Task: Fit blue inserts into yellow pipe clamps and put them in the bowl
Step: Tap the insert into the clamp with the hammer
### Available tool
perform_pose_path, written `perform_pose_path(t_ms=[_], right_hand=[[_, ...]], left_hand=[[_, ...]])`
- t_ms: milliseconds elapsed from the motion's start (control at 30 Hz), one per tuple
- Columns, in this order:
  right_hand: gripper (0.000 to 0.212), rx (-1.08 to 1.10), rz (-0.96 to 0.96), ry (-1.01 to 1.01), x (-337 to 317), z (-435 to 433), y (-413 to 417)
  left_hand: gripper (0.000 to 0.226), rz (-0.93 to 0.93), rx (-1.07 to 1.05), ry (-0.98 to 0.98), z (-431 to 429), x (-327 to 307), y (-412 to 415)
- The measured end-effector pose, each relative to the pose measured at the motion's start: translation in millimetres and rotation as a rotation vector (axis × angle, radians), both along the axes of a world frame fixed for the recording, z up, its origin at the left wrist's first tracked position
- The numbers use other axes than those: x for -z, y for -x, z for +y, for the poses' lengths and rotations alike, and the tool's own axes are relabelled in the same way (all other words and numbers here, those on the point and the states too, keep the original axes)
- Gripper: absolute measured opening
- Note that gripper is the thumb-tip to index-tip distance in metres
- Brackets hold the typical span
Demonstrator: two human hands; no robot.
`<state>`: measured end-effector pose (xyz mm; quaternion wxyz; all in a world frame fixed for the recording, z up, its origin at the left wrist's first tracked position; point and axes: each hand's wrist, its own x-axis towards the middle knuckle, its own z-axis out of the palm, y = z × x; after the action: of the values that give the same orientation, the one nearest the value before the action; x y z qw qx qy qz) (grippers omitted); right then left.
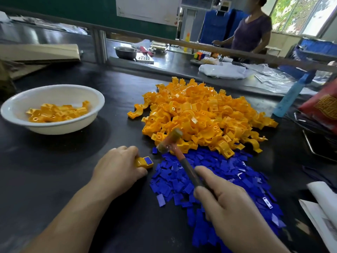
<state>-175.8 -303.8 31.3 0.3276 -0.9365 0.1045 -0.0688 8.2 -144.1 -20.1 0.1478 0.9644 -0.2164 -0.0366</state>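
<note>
Seating step, I judge. At centre frame the left hand point(118, 167) pins a clamp point(140, 163) with a blue insert point(148, 161) to the desk point(63, 161). The right hand point(224, 203) grips a mallet point(170, 141) poised just above. Next comes a square tap on the insert, then the carry to the bowl point(60, 129) at left.

Near the table's point(73, 179) left edge: bowl point(63, 128), with clamps point(56, 111) in it. Right of centre: clamp pile point(200, 114), with insert pile point(218, 179) touching its near side and reaching toward the near edge. Just left of the insert pile: single clamp point(141, 163), insert point(148, 161) on top, gripped by the left hand point(118, 165). Over the insert pile: mallet point(189, 170), in the right hand point(231, 203).
</note>
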Motion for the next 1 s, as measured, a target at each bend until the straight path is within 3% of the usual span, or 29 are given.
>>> perform_pose_path(t_ms=[67, 133, 233, 333, 433, 533, 667, 833, 933, 1000], right_hand=[[0.039, 0.033, -0.162, 0.066, 5.5, 4.0, -6.8], [0.046, 0.01, -0.202, 0.172, 10.2, 9.9, -12.8], [0.03, -0.122, 0.054, 0.305, 13.3, 15.5, -21.8], [0.021, -0.131, 0.126, 0.269, 10.8, 2.8, -27.7], [0.019, -0.097, 0.061, 0.213, 5.4, 0.7, -28.1], [0.029, -0.048, -0.095, 0.214, 9.4, 9.3, -31.5], [0.04, -0.091, 0.019, 0.354, 22.7, 17.5, -39.9], [0.02, -0.082, 0.061, 0.194, 8.4, -1.8, -29.7], [0.035, 0.0, -0.055, 0.181, 6.6, -12.5, -6.5], [0.045, 0.14, -0.141, 0.291, 10.0, -26.2, 9.7]], left_hand=[[0.03, 0.014, -0.005, 0.005, 0.2, 0.3, -1.6], [0.03, 0.017, -0.01, 0.006, 0.2, 1.2, -3.0], [0.03, 0.002, -0.019, 0.029, -0.1, 1.9, -3.4], [0.031, -0.016, -0.018, 0.039, -0.7, 2.0, -2.9], [0.033, -0.013, -0.012, 0.036, -0.2, 3.1, -3.3], [0.035, 0.005, -0.014, 0.035, 0.1, 4.2, -4.1], [0.035, 0.0, -0.02, 0.042, 0.7, 3.1, -2.9], [0.036, 0.023, -0.024, 0.025, 0.9, 1.0, -4.1], [0.039, 0.043, -0.03, 0.022, 1.2, 2.0, -3.4], [0.04, 0.045, -0.04, 0.014, 0.9, 3.0, -3.2]])
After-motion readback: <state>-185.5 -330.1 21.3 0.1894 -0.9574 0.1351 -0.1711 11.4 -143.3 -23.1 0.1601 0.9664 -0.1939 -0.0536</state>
